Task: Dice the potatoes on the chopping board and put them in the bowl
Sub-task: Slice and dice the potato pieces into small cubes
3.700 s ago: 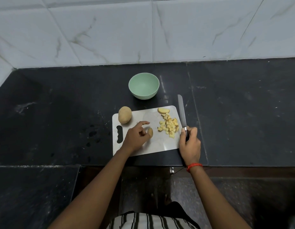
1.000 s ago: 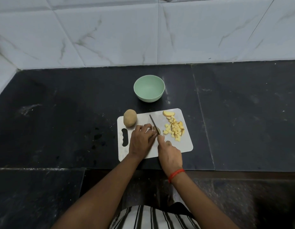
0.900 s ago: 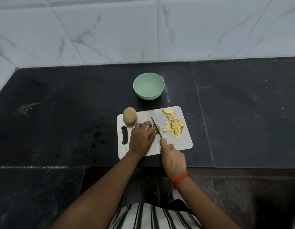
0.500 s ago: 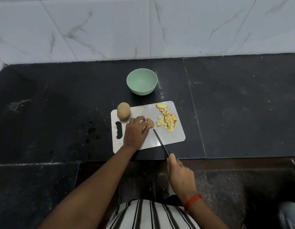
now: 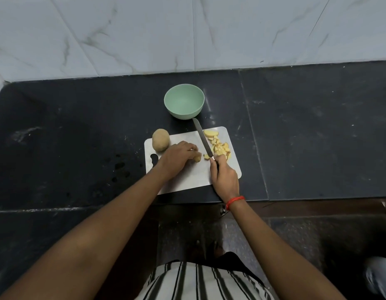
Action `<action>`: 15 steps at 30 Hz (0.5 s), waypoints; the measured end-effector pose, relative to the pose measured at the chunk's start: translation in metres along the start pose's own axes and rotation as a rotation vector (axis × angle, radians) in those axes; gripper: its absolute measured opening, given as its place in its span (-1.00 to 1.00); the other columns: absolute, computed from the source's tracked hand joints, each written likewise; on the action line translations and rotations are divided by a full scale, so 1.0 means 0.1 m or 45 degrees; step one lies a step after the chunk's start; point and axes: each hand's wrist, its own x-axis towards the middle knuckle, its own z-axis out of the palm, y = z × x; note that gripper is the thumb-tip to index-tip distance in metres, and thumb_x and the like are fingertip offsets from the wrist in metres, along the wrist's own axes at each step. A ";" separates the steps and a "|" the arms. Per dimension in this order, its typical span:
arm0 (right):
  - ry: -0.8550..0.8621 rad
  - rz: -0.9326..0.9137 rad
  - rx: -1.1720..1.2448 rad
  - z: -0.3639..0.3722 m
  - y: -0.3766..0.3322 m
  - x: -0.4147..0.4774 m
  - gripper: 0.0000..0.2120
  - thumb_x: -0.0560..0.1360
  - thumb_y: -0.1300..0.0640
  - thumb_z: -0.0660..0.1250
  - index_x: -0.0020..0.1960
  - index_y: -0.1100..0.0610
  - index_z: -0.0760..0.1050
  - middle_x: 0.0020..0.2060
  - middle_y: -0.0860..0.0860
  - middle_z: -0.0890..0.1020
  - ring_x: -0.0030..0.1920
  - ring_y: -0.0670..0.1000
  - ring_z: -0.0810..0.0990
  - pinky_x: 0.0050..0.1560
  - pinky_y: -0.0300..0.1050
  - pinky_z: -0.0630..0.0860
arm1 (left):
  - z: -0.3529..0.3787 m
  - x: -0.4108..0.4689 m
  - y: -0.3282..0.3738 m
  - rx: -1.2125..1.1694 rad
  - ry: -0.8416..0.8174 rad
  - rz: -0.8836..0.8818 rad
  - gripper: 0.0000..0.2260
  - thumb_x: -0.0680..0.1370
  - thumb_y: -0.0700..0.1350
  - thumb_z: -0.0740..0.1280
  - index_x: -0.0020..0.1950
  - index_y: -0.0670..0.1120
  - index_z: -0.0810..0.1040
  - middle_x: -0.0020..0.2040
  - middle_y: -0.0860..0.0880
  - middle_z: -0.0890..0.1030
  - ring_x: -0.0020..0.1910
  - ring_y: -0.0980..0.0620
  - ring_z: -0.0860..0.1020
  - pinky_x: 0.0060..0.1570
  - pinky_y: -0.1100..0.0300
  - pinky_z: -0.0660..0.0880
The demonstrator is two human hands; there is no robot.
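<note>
Black stone counter (image 5: 317, 137), backed by a white marble-tile wall (image 5: 144, 35). A pale chopping board (image 5: 194, 176) is laid at the near edge of the counter, with its handle cut-out at the left end.

- A mint-green bowl (image 5: 184, 100) is set on the counter just beyond the far edge of the board. No potato is seen in it yet.
- A whole unpeeled potato (image 5: 160, 143) is placed at the far-left corner of the board, partly over the edge.
- A potato piece (image 5: 197, 158) is held down mid-board by the left hand (image 5: 177, 158). The fingers are curled over it, and only the right end of the piece is visible.
- The knife (image 5: 203, 138) is gripped by the right hand (image 5: 224, 176), with the fingers wrapped round the handle. The blade is angled far-left across the board, and its tip reaches past the far edge, close to the near side of the bowl. Whether the edge is touching the board cannot be told.
- A small cut chunk (image 5: 206, 156) is seen just beside the heel of the blade, between the blade and the held piece.
- A pile of diced potato (image 5: 220, 147) is gathered on the right part of the board, to the right of the blade.
- A larger uncut wedge (image 5: 211, 133) is lying at the far end of the pile.
- A red band (image 5: 235, 201) is worn on the right wrist.
- A striped shirt (image 5: 198, 282) is visible at the bottom of the view.
</note>
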 end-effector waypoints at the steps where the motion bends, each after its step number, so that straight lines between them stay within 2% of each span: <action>1: 0.017 0.014 0.028 0.02 0.03 -0.02 -0.94 0.69 0.01 0.15 0.06 -0.03 0.31 -0.31 0.10 0.62 -0.32 0.26 0.60 -0.41 0.10 0.48 | -0.01 0.02 0.01 -0.011 -0.008 0.007 -0.67 0.57 -0.28 0.30 0.26 -0.02 0.66 0.25 -0.09 0.61 0.18 -0.15 0.54 -0.02 -0.07 0.58; 3: 0.025 0.010 0.056 0.02 0.05 -0.03 -0.94 0.69 0.01 0.15 0.06 -0.04 0.30 -0.32 0.09 0.61 -0.34 0.23 0.59 -0.42 0.09 0.48 | -0.02 0.04 0.03 -0.020 -0.015 0.001 -0.74 0.58 -0.25 0.34 0.23 -0.08 0.67 0.17 -0.12 0.62 0.12 -0.17 0.55 -0.09 -0.03 0.57; 5: 0.030 -0.011 0.051 0.03 0.05 -0.02 -0.94 0.69 0.01 0.15 0.05 -0.05 0.29 -0.33 0.09 0.61 -0.34 0.23 0.59 -0.43 0.08 0.47 | 0.00 0.04 0.06 -0.068 0.054 -0.048 -0.81 0.61 -0.14 0.36 0.17 -0.11 0.70 0.07 -0.13 0.61 0.02 -0.16 0.56 -0.17 -0.03 0.58; 8: 0.035 -0.020 0.022 0.04 0.07 -0.02 -0.93 0.69 0.02 0.16 0.04 -0.05 0.28 -0.31 0.09 0.61 -0.33 0.23 0.59 -0.43 0.08 0.47 | 0.05 0.00 0.25 -0.212 0.153 -0.383 -0.76 0.62 0.01 0.36 0.10 -0.11 0.71 -0.02 -0.09 0.58 -0.04 -0.09 0.52 -0.14 -0.04 0.56; 11: 0.043 -0.016 0.005 0.07 0.08 -0.02 -0.95 0.69 0.01 0.15 0.06 -0.04 0.31 -0.31 0.08 0.62 -0.33 0.23 0.60 -0.42 0.09 0.49 | 0.14 -0.08 0.49 -0.237 0.286 -0.709 -0.72 0.63 0.04 0.34 0.02 -0.15 0.70 -0.03 -0.09 0.59 -0.03 -0.07 0.51 -0.11 0.01 0.53; 15: 0.060 -0.068 -0.017 0.05 0.06 -0.02 -0.95 0.68 0.03 0.16 0.07 -0.02 0.35 -0.32 0.05 0.61 -0.37 0.18 0.59 -0.46 0.03 0.47 | 0.21 -0.16 0.62 -0.264 0.407 -0.937 -0.73 0.61 0.02 0.37 -0.09 -0.17 0.65 -0.08 -0.09 0.58 -0.06 -0.08 0.50 -0.11 0.00 0.53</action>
